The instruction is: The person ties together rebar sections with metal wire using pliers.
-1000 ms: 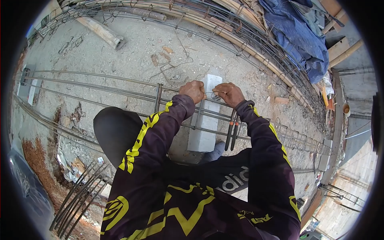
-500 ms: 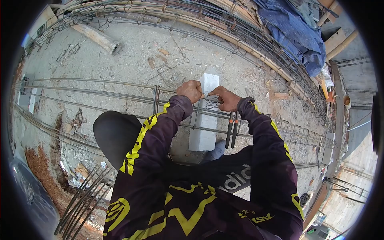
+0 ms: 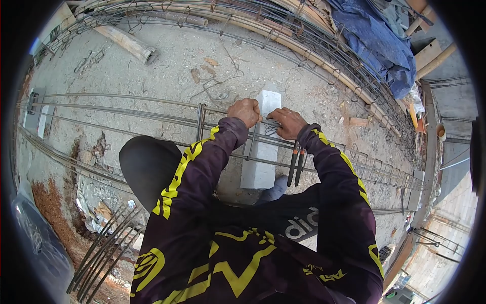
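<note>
My left hand (image 3: 245, 112) is closed, its fingertips at the upper bars of a long rebar cage (image 3: 201, 121), where a thin wire seems to be pinched. Beside it my right hand (image 3: 287, 123) is curled over several strands of thin tie wire (image 3: 271, 129). A pale rectangular block (image 3: 259, 172) lies under the cage, below both hands. Pincers (image 3: 295, 166) with dark and orange handles hang at the bars just under my right hand; their jaws are hidden. Several square stirrups sit along the cage, bunched toward the right.
Another long rebar cage (image 3: 243, 19) and bamboo poles curve across the far side. A blue tarp (image 3: 377, 45) is heaped at upper right. Cut bars (image 3: 104, 253) stick up at lower left, near a plastic sheet (image 3: 40, 238). A wooden post (image 3: 126, 43) lies at upper left.
Both hands have shifted slightly, and the right fingers now lie flatter over the wire strands. The view has moved a little; the block and pincers look the same.
</note>
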The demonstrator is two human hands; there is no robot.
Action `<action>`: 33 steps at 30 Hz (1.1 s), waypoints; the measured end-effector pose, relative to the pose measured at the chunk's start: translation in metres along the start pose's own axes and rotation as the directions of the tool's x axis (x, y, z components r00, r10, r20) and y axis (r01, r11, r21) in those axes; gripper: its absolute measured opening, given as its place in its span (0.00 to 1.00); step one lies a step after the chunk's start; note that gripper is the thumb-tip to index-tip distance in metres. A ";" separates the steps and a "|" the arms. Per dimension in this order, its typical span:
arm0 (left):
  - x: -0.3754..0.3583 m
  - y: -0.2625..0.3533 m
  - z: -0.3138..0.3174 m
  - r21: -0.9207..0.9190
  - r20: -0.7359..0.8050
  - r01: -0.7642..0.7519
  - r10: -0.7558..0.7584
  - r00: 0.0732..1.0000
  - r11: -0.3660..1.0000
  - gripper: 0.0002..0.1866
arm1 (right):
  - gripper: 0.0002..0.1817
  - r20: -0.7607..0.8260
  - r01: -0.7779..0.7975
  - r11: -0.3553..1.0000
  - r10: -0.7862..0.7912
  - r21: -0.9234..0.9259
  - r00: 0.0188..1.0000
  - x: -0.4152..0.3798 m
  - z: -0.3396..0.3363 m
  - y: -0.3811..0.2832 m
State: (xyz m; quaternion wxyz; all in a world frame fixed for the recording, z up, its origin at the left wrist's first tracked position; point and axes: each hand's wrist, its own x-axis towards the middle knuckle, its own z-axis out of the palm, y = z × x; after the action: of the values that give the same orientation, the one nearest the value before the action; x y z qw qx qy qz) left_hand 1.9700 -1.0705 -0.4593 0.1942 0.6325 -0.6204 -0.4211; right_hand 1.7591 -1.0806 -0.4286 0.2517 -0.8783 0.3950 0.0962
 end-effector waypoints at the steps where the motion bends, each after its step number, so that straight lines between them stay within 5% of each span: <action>1: 0.000 0.000 0.001 0.005 -0.006 -0.004 0.004 1.000 1.000 0.10 | 0.29 0.022 -0.037 0.998 0.035 0.057 0.999 0.000 0.000 -0.001; 8: 0.001 -0.002 0.003 0.004 -0.031 -0.026 0.026 0.999 1.000 0.09 | 0.27 -0.013 -0.098 0.970 0.104 0.223 0.995 0.002 0.017 0.011; 14: 0.000 -0.001 0.004 0.005 -0.036 -0.037 0.037 0.999 0.999 0.09 | 0.33 0.138 -0.168 0.978 0.151 0.121 0.979 -0.001 -0.002 -0.008; 26: 0.002 -0.001 0.003 0.007 -0.018 -0.007 0.008 1.000 1.000 0.11 | 0.33 -0.074 0.025 1.000 -0.025 -0.003 0.997 -0.006 0.004 -0.006; 33: 0.004 -0.002 0.004 0.009 -0.019 0.009 -0.009 1.000 1.000 0.10 | 0.35 -0.014 -0.042 0.999 0.042 0.019 0.999 -0.003 0.012 -0.002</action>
State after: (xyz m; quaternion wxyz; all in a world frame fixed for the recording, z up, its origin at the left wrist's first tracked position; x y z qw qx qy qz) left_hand 1.9678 -1.0725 -0.4642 0.1953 0.6400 -0.6175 -0.4135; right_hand 1.7587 -1.0713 -0.4370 0.2548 -0.8681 0.4159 0.0916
